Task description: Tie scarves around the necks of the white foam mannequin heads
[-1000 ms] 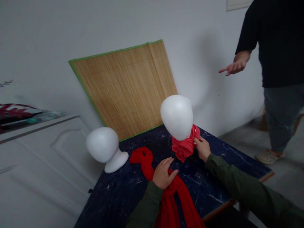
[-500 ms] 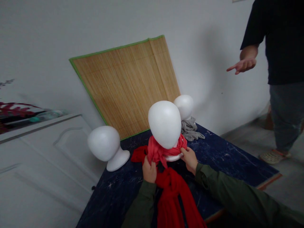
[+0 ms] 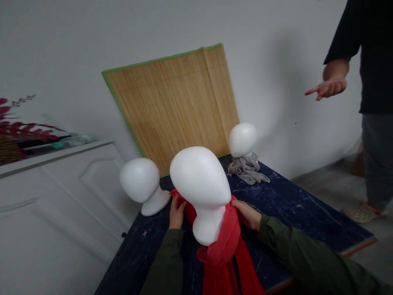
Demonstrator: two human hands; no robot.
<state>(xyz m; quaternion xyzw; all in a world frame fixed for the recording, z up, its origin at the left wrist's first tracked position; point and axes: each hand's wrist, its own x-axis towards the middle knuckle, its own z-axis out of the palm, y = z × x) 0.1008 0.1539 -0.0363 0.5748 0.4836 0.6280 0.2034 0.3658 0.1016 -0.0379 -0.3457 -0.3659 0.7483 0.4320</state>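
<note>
A white mannequin head (image 3: 201,176) leans over to the right near the front of the dark blue marbled table. Coral-red scarf cloth (image 3: 225,241) hangs in a loop at the right and front of its neck. On the left of the neck, my left hand (image 3: 177,212) has its fingers closed on the red cloth. My right hand (image 3: 247,214) grips the scarf at the right of the neck. Deeper red cloth (image 3: 217,278) hangs below toward the table's near side. Parts of both hands' fingertips are hidden by cloth.
Another white head (image 3: 141,180) tilts at the left. A third (image 3: 242,139) stands behind right with grey cloth (image 3: 250,170). A bamboo mat (image 3: 175,102) leans on the wall. White cabinets (image 3: 80,205) are left. A person's open hand (image 3: 330,89) is at the right.
The middle head has tipped and come nearer, showing its bare neck. The coral scarf has loosened and slid to the right side. My left hand has moved left and slightly up.
</note>
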